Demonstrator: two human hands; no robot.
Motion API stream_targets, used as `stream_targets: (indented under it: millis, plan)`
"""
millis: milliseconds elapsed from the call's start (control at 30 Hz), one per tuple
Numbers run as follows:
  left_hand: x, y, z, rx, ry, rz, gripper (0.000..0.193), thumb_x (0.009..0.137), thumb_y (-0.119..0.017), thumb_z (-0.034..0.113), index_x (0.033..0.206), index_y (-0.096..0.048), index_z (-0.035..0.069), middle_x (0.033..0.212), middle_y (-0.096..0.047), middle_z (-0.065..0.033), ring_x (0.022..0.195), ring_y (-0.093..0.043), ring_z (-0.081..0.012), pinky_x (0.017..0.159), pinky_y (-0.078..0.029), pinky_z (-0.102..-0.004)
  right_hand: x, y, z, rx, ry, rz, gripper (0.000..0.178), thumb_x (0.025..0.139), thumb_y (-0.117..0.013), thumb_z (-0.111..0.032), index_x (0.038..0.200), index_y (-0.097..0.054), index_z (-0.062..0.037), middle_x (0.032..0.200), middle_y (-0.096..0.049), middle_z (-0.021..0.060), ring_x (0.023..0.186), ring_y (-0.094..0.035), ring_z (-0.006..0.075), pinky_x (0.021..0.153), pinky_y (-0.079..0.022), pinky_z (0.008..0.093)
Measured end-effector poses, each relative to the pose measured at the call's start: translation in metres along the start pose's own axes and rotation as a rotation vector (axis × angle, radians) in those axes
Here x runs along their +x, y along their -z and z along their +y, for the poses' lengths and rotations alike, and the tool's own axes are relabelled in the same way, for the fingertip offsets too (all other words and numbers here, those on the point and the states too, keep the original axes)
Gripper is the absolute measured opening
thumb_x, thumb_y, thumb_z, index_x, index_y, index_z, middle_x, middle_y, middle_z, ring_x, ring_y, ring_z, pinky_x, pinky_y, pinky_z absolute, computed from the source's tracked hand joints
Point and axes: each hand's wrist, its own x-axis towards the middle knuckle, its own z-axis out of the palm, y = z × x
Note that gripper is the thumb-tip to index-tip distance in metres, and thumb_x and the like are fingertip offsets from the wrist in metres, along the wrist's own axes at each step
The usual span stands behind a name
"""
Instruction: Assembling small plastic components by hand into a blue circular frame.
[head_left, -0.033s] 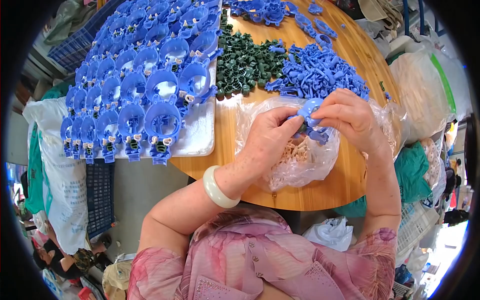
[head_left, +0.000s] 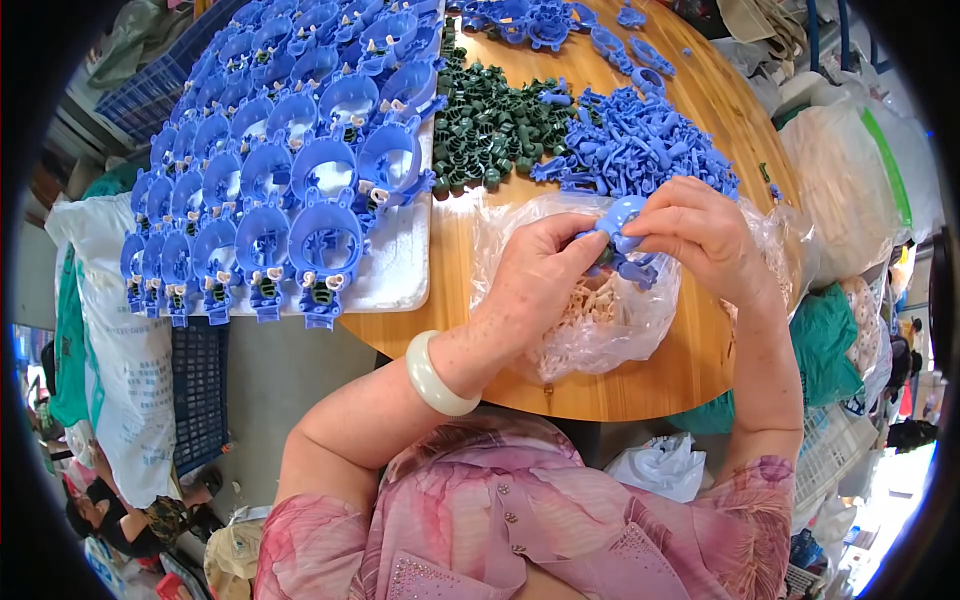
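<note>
Nearest, on the left wrist, a pale bangle [head_left: 435,375]; then the curved edge of the wooden tabletop [head_left: 600,397]. On this, a crumpled clear bag [head_left: 645,335] with cream-coloured small parts [head_left: 592,305] inside — slack film, apt to give under pressure.

Over the bag, held between both hands, a blue plastic piece [head_left: 626,211] with a smooth, rounded top and small projections below. Left hand [head_left: 530,270] closed in from the left, thumb and fingers pinching the lower side; right hand [head_left: 703,235] in from the right, fingertips together against the edge of the rounded top. Whether also gripping a tiny part in the right fingers, cannot tell. Probably light, hard and stiff; likely slippery on the dome, weakest at the thin projections. Best taken by the thicker body — a firm pinch, no twisting of the slim ends.

Farther off, a loose heap of blue parts [head_left: 645,140]; left of this, a heap of dark green parts [head_left: 505,120], just as light by the look, and prone to tangle. Farther left, a white board [head_left: 400,270] with rows of blue cup-like pieces [head_left: 325,150], best lifted by the round walls. Farthest, more blue round parts [head_left: 547,35].
</note>
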Motion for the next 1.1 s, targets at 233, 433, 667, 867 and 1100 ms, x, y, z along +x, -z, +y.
stream_targets:
  millis: [233,433,667,867,1100]
  plan:
    - [0.001,0.003,0.001,0.085,0.018,-0.003,0.026,0.090,-0.053,0.015,0.106,-0.058,-0.005,0.091,-0.063,-0.0081,0.078,-0.060,-0.0106,0.071,-0.051,-0.0228,0.007,0.002,-0.004,0.141,-0.140,-0.077,0.012,0.074,-0.067,-0.008,0.086,-0.065,-0.0043,0.074,-0.056,0.0059,0.071,-0.055,0.0217,0.061,-0.044,0.0300]
    - [0.003,0.004,0.001,-0.042,0.068,0.001,0.022,0.090,-0.053,0.015,0.099,-0.060,-0.005,0.085,-0.062,-0.0074,0.073,-0.059,-0.0110,0.069,-0.052,-0.0244,0.005,-0.006,-0.005,0.077,-0.125,-0.014,0.018,0.073,-0.068,-0.006,0.091,-0.065,-0.0037,0.085,-0.056,0.0073,0.079,-0.056,0.0219,0.065,-0.046,0.0298]
    - [0.004,0.005,0.005,-0.084,0.082,-0.005,0.021,0.090,-0.054,0.016,0.095,-0.060,-0.004,0.082,-0.061,-0.0071,0.070,-0.059,-0.0118,0.069,-0.053,-0.0258,0.007,-0.008,-0.008,-0.097,-0.015,-0.009,0.030,0.068,-0.069,-0.005,0.098,-0.063,-0.0037,0.088,-0.057,0.0077,0.083,-0.056,0.0246,0.068,-0.047,0.0318]
    - [0.001,0.005,0.010,-0.132,0.091,-0.050,0.022,0.090,-0.052,0.017,0.095,-0.061,-0.003,0.083,-0.063,-0.0082,0.074,-0.063,-0.0159,0.068,-0.053,-0.0279,0.009,-0.005,-0.002,-0.074,-0.013,-0.031,0.030,0.067,-0.069,-0.005,0.096,-0.064,-0.0031,0.087,-0.057,0.0074,0.081,-0.054,0.0237,0.068,-0.045,0.0317]
    - [0.000,0.003,0.014,-0.174,0.138,-0.015,0.023,0.086,-0.055,0.018,0.086,-0.060,-0.005,0.077,-0.060,-0.0077,0.068,-0.062,-0.0143,0.063,-0.052,-0.0240,0.008,-0.006,-0.001,-0.029,-0.032,-0.047,0.031,0.067,-0.069,-0.004,0.097,-0.064,-0.0038,0.085,-0.057,0.0069,0.082,-0.055,0.0231,0.068,-0.046,0.0307]
